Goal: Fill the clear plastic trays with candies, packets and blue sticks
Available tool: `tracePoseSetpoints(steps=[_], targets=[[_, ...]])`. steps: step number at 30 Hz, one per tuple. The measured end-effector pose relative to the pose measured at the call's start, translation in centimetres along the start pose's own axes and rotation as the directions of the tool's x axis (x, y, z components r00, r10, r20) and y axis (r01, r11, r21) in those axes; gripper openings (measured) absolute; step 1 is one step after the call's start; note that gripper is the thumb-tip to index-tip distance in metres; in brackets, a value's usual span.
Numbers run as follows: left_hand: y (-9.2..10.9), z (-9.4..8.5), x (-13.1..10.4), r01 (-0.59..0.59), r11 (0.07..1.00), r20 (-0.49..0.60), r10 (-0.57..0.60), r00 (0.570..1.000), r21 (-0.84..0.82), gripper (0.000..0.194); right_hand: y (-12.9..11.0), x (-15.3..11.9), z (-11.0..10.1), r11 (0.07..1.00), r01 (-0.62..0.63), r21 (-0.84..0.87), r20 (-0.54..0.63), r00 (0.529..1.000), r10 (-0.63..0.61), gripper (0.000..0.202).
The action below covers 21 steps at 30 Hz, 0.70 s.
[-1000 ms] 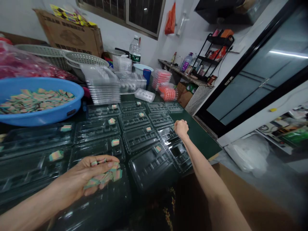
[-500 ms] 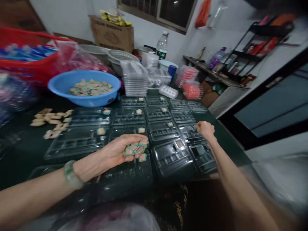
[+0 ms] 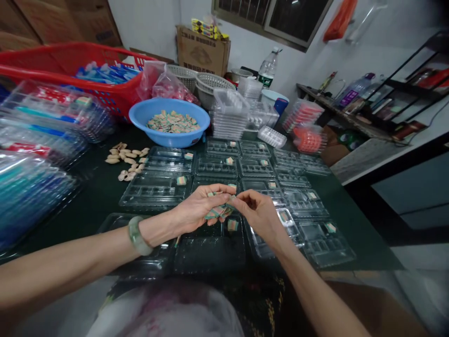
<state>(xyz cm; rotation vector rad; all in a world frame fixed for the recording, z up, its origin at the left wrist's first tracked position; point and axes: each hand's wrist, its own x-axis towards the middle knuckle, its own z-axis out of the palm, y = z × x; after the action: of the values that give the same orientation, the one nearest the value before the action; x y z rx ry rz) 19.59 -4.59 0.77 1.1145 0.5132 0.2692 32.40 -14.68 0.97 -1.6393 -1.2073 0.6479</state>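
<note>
My left hand [image 3: 201, 208], with a jade-coloured bangle [image 3: 138, 235] on its wrist, is closed around a bunch of small striped squares [image 3: 219, 211], pink, cream and green, which look like erasers. Thumb and fingertips of my right hand [image 3: 259, 215] pinch at one of these squares at the bunch's right edge. Beneath both hands, clear plastic trays [image 3: 150, 191] with moulded compartments stand in rows. Several trays hold a single striped square, such as the square [image 3: 330, 228] in the near right one. My hands partly cover the middle trays.
A blue basin [image 3: 168, 135] of striped squares stands behind the trays, beside stacked clear containers [image 3: 229, 119]. Unshelled peanuts [image 3: 129, 161] lie left of the trays. Filled clear packs [image 3: 38, 192] and a red basket [image 3: 87, 84] occupy the left side. The table's right edge [image 3: 354, 201] slopes towards me.
My right hand has come back from the right-hand trays to the bunch in my left hand. Two right-hand trays now visibly hold a square. The view has swung left.
</note>
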Motion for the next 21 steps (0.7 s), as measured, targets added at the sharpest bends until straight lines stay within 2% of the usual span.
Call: tracePoseSetpoints(steps=[5,11,18,21], targets=[[-0.2,-0.7,-0.6,-0.034,0.999,0.023,0.034,0.999,-0.009,0.032,0.6,0.3,0.8,0.993,0.015,0.119,-0.01,1.0,-0.014,0.012],[-0.3,-1.6,-0.6,0.079,0.99,0.123,-0.064,0.99,-0.118,0.02,0.7,0.1,1.0,0.979,-0.038,0.199,-0.017,0.999,0.042,0.017],[0.0,-1.7,-0.8,0.197,0.962,0.03,-0.195,0.98,-0.187,0.02,0.9,0.2,0.7,0.942,-0.078,0.325,-0.038,0.995,0.096,0.016],[0.0,-1.5,-0.7,0.169,0.974,0.039,-0.165,0.985,-0.148,0.018,0.4,0.2,0.5,0.917,-0.081,0.391,-0.024,0.995,0.099,0.015]])
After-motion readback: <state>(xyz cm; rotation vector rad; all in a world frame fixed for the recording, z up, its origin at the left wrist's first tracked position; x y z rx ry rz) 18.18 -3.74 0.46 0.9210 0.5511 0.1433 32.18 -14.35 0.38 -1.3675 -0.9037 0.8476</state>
